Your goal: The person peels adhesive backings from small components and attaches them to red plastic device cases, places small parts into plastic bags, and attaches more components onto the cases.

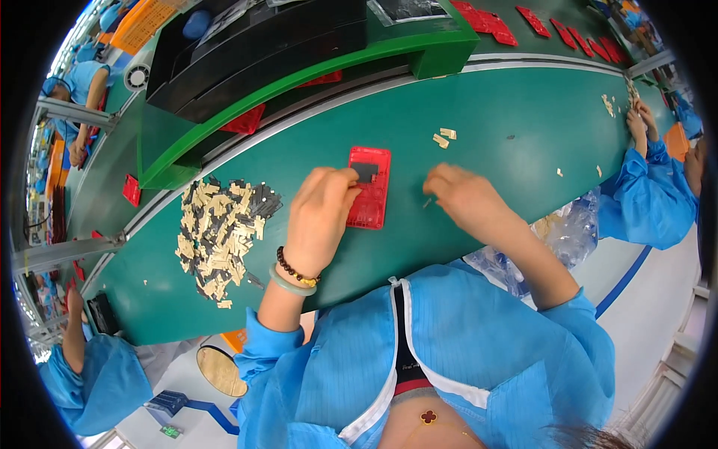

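On the green bench in front of me lies a flat red plastic tray (367,215). A dark grey rectangular piece (366,172) sits in its far half. My left hand (320,206) is over the tray's left edge, thumb and fingers pinched together beside the dark piece; what they hold is hidden. To the right of the tray and apart from it, my right hand (465,196) is slightly blurred, its fingers closed together. A tiny greyish bit shows under those fingertips, too small to name. Left of my left hand spreads a pile of small black and cream flat pieces (217,232).
Several cream strips (444,138) lie beyond my right hand. A green-edged shelf (314,87) with black bins spans the far side. Red trays (490,24) lie on the conveyor behind. A clear plastic bag (562,232) and a co-worker's blue sleeve (645,196) are at right.
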Available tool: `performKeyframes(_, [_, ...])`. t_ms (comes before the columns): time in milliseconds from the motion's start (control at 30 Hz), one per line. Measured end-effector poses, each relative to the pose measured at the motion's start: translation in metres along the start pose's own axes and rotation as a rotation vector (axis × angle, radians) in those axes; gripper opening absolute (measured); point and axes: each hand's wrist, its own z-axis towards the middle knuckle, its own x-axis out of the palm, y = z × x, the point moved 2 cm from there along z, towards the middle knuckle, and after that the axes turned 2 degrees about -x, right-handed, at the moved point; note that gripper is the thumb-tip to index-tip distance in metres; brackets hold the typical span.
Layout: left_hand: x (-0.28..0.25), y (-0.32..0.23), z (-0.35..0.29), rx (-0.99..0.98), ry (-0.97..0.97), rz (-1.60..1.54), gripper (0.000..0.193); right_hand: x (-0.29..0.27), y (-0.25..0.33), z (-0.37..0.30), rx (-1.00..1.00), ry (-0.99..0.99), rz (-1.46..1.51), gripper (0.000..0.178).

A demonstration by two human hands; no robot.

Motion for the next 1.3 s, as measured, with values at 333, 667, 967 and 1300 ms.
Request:
performKeyframes(333, [0.018, 0.037, -0.010, -0.573, 0.017, -0.274, 0.029, 0.024, -0.005, 0.065, 0.005, -0.465, 0.078, 0.019])
performKeyframes(667, [0.061, -0.011, -0.052, -0.280, 0.124, 0.178, 0.038, 0.082, -0.045, 0.049, 0.619, -0.159, 1.126, 0.013])
performKeyframes(967, [0.065, -0.012, -0.055, -0.289, 0.131, 0.166, 0.037, 0.081, -0.040, 0.056, 0.636, -0.079, 0.929, 0.011])
performKeyframes(1300, [0.065, -0.005, -0.051, -0.301, 0.123, 0.145, 0.040, 0.084, -0.038, 0.062, 0.635, -0.124, 0.825, 0.009])
